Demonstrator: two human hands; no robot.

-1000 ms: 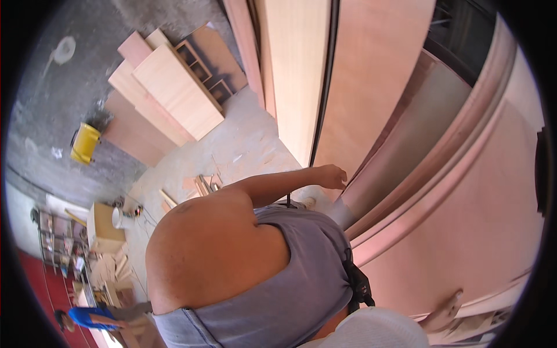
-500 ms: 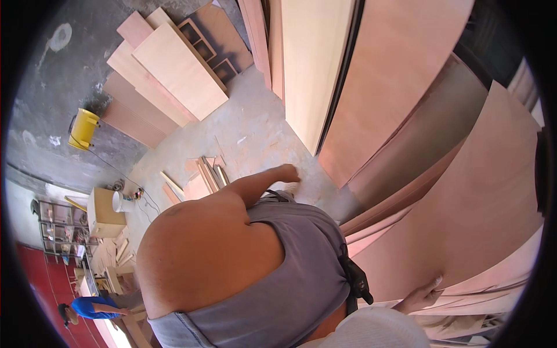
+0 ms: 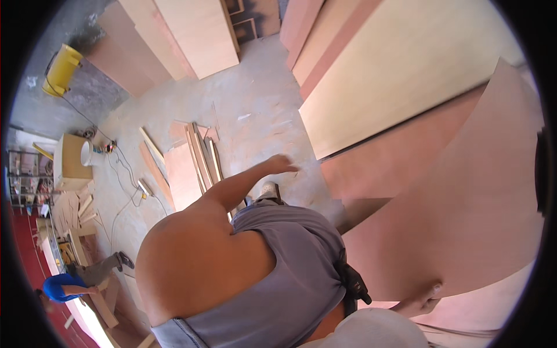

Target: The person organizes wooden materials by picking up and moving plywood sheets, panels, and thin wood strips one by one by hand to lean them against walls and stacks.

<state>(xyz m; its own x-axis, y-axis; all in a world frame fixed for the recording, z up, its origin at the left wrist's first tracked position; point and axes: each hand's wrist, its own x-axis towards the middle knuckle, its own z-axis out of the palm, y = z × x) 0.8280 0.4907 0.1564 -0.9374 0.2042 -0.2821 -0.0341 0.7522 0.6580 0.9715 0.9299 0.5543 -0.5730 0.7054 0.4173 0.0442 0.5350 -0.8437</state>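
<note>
The person's left hand (image 3: 283, 163) reaches forward and slightly down, arm stretched out, fingers spread loosely and closed on nothing; it hovers just beside the lower corner of the pale plywood sheet (image 3: 400, 75) that leans among the stacked boards on the right. The right hand (image 3: 422, 300) is low at the person's side, its fingers curled around the bottom edge of a large reddish plywood sheet (image 3: 464, 209) that bows outward in a curve, so that hand is clamped on the sheet while the left one stays free. The reddish sheet lies to the right of the body and in front of it, its long axis running from the gripped lower edge up and away toward the upper right; the right hand is the one on it, and the left hand is well apart from it, across the body, nearer the pale sheet's corner than the curved one. Whether the left fingertips actually touch that corner cannot be told. On the dusty floor (image 3: 255, 110) to the left lie narrow wood strips (image 3: 200, 156) and a flat board, with a yellow drum (image 3: 61, 69) farther off and another person in blue (image 3: 64, 287) bent over at the lower left.
</note>
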